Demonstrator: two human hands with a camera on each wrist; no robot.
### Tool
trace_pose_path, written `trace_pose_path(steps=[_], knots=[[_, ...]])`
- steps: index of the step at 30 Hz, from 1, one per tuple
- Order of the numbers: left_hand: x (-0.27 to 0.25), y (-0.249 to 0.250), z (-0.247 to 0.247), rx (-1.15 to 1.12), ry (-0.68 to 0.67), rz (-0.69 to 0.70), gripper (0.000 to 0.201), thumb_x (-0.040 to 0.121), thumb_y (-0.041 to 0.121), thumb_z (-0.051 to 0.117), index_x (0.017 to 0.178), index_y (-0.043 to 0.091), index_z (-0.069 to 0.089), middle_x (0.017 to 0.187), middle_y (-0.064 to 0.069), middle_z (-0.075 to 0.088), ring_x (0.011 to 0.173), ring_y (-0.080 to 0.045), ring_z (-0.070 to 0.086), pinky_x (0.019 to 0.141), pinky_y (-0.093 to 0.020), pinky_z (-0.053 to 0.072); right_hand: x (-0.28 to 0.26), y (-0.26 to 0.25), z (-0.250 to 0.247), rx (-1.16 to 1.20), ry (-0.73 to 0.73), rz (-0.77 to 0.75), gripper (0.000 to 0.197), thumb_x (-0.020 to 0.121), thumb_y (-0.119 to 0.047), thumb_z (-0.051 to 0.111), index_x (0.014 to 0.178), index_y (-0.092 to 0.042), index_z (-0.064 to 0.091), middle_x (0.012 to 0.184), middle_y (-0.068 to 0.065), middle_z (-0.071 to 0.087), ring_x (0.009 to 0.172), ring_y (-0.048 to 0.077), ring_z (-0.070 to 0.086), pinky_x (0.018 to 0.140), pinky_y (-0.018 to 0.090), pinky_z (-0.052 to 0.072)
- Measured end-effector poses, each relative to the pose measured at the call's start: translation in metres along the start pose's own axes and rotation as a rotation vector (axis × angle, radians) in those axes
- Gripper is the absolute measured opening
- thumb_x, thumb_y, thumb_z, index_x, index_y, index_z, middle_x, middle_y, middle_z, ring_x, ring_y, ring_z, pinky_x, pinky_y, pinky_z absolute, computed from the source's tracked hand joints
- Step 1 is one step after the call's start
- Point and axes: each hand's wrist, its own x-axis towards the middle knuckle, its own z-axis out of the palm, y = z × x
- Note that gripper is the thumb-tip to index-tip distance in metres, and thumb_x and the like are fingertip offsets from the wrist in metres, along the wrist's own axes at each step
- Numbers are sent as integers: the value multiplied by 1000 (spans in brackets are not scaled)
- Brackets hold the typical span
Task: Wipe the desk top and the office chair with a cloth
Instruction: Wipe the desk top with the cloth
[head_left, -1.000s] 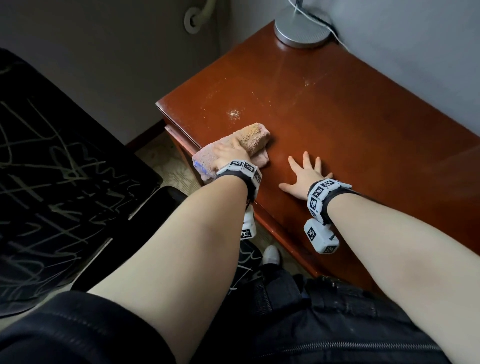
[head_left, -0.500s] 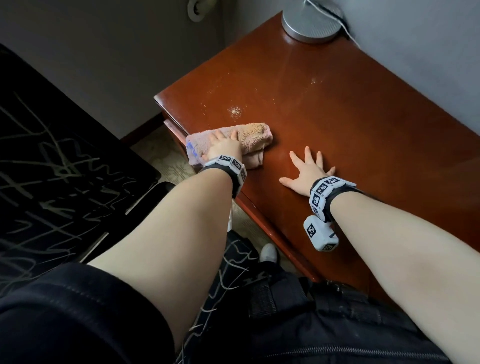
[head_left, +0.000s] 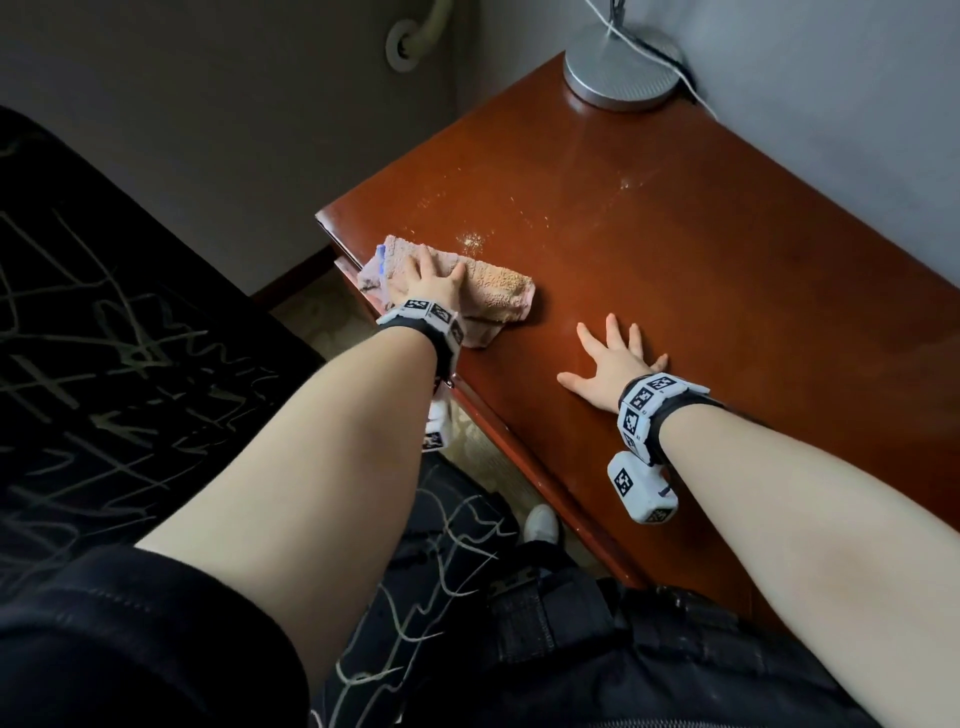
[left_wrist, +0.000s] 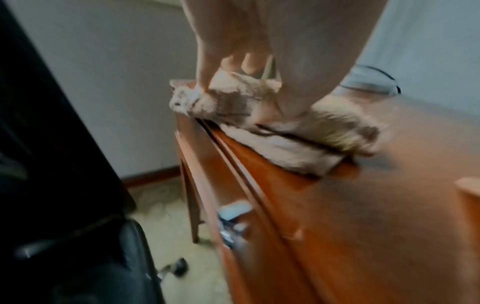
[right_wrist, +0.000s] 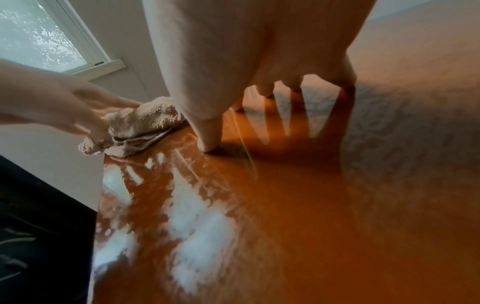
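Observation:
A pinkish-beige terry cloth (head_left: 498, 291) lies bunched at the front left corner of the red-brown desk top (head_left: 727, 270). My left hand (head_left: 431, 280) presses down on it with fingers stretched over the top; the thumb sits against the cloth (left_wrist: 285, 144) at the desk edge. My right hand (head_left: 613, 358) rests flat on the desk with fingers spread, to the right of the cloth (right_wrist: 145, 121), holding nothing. A patch of pale dust (head_left: 471, 240) lies just beyond the cloth. The black office chair (head_left: 104, 338) stands at the left.
A round metal lamp base (head_left: 621, 73) with a white cable stands at the desk's far corner by the wall. A metal drawer handle (left_wrist: 233, 224) sticks out below the front edge. The chair's armrest (left_wrist: 78, 257) is close to the desk. A window (right_wrist: 39, 35) is beyond the desk.
My left hand has slid the cloth leftward along the front edge to the desk's left corner. The right hand has stayed flat in place.

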Motion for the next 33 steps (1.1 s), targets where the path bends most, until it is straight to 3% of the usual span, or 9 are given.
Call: trace_pose_path(steps=[2,5,10,18,25,33], knots=[[-10,17,9,-197,79,-135,100,80,38,69,152,25,0,156,-19,-15,144,-40,-8,113,-60,10,0,-2,-2,-4,-2,7,78,89,-60,46,150,-37,2,158,1,-15,144,30,-14,111,64,4],[-16,32,21,-426,156,-265,121,72,61,68,151,17,-12,154,-25,-15,143,-40,-12,115,-51,2,1,-2,-3,-15,-1,10,79,89,-60,46,150,-37,2,158,2,-14,144,31,-13,111,63,4],[-8,35,26,-587,143,-348,138,59,71,72,150,15,-15,153,-24,-21,142,-37,-20,114,-54,1,5,2,-4,-54,-7,-5,80,89,-63,44,150,-37,0,158,3,-15,144,32,-13,112,63,3],[0,36,16,-589,75,-328,141,61,62,78,148,9,-20,150,-28,-25,140,-41,-22,114,-54,-1,17,9,-10,-24,9,-28,91,81,-68,52,149,-40,-1,157,1,-19,144,27,-18,110,64,-2],[17,20,10,-397,73,-181,136,62,59,79,150,11,-13,153,-25,-20,142,-40,-17,115,-48,-1,32,12,-19,11,19,-8,95,79,-69,55,149,-40,-2,157,1,-19,144,26,-18,110,64,-4],[31,13,7,-276,48,-60,134,63,60,77,150,13,-13,153,-23,-21,143,-38,-17,116,-48,4,46,19,-31,67,54,37,78,89,-56,50,150,-39,4,158,-2,-14,145,23,-15,111,64,-3]])
